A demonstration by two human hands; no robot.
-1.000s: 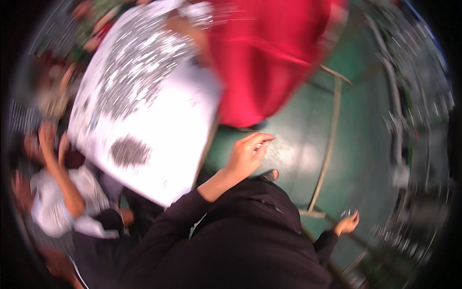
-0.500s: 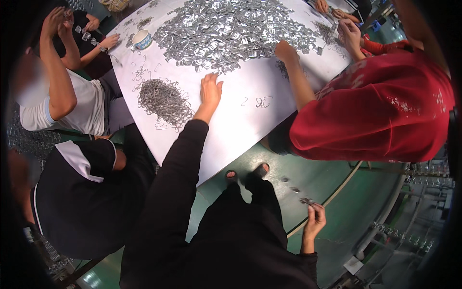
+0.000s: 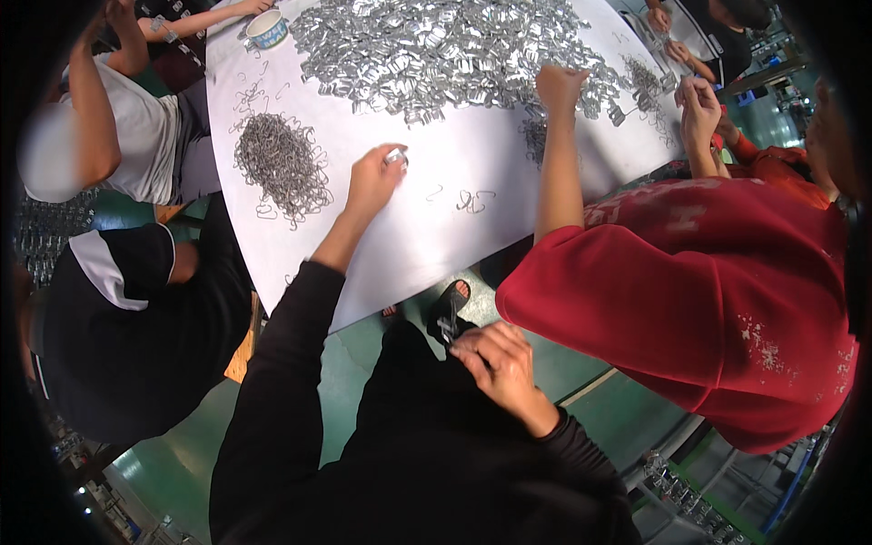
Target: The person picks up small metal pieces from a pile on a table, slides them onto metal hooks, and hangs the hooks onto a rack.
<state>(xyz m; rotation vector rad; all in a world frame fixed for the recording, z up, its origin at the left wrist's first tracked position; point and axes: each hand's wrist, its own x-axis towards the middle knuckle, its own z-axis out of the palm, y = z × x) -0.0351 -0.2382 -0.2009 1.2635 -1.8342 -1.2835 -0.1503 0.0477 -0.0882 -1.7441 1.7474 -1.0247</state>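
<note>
In the head view, the person's left hand [image 3: 374, 184] pinches a silver piece [image 3: 394, 156] over the worktop [image 3: 409, 245], beside the hooks [image 3: 282, 171] and near the silver pile [image 3: 436, 64]. The right hand [image 3: 502, 361] pinches metal bits [image 3: 447, 329] near the worktop's edge. Lettering marks the cup [image 3: 266, 32] and red shirt [image 3: 627, 295].

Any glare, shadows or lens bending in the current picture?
Head view: glare speckles the metal pile; head view: a soft shadow greys the table beside the red-sleeved arm; head view: fisheye curves the table's left edge, and the corners go black.
</note>
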